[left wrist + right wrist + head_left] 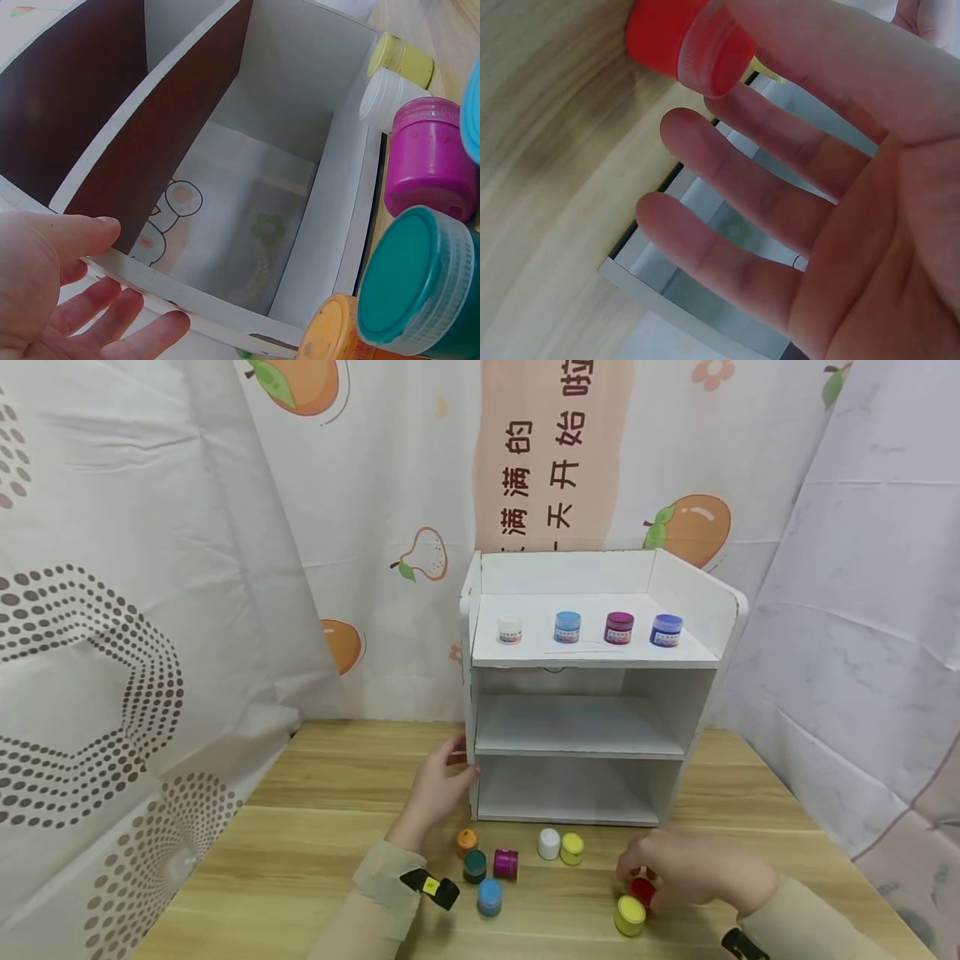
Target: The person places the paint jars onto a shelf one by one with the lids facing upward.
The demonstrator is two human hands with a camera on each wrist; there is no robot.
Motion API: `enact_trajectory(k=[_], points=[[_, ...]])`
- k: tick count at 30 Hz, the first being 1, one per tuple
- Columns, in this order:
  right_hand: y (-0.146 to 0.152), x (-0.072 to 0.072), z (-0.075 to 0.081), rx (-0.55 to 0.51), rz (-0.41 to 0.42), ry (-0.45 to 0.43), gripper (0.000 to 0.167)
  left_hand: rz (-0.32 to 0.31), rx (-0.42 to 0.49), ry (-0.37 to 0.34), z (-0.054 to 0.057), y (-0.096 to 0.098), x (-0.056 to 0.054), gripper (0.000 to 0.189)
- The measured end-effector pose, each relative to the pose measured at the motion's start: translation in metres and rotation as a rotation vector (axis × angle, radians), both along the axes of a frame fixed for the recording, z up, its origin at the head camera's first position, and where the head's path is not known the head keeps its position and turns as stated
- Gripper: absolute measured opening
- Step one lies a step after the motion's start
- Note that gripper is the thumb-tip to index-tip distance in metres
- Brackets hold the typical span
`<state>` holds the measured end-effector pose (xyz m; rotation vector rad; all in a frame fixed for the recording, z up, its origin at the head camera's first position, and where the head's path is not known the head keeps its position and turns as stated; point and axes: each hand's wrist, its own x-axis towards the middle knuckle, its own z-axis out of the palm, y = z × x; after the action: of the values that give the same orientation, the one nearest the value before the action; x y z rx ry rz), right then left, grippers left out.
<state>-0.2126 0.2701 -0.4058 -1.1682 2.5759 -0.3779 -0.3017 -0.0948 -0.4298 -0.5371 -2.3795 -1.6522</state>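
Observation:
A small white shelf unit (581,789) stands on the wooden table. At its left side is my left hand (438,783), thumb (82,232) at the panel's front edge and loosely bent fingers along the outside. In front of the unit on the right, my right hand (693,870) pinches a red paint jar (682,41) between thumb and index finger; its other fingers stretch out apart. Close beside that jar is a yellow jar (630,915). Near my left wrist are an orange jar (467,842), a dark green jar (475,866), a purple jar (506,863) and a blue jar (490,897).
On the top shelf stand a white jar (510,630), a light blue jar (567,627), a magenta jar (618,627) and a dark blue jar (666,630) in a row. Another white jar (549,843) and a yellow one (572,848) sit before the unit. Patterned curtains (390,460) hang behind.

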Motion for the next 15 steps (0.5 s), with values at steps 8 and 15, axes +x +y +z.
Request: enact_trajectory(k=[8,15], points=[[0.0013,-0.0004,-0.003,-0.026,0.029,0.013,0.043,0.008,-0.004,-0.01,0.0019,0.0008,0.0008,0.058],[0.0029,-0.0028,-0.0076,-0.058,0.075,0.063,0.043,0.008,0.004,-0.008,0.0019,0.0018,0.0014,0.058]])
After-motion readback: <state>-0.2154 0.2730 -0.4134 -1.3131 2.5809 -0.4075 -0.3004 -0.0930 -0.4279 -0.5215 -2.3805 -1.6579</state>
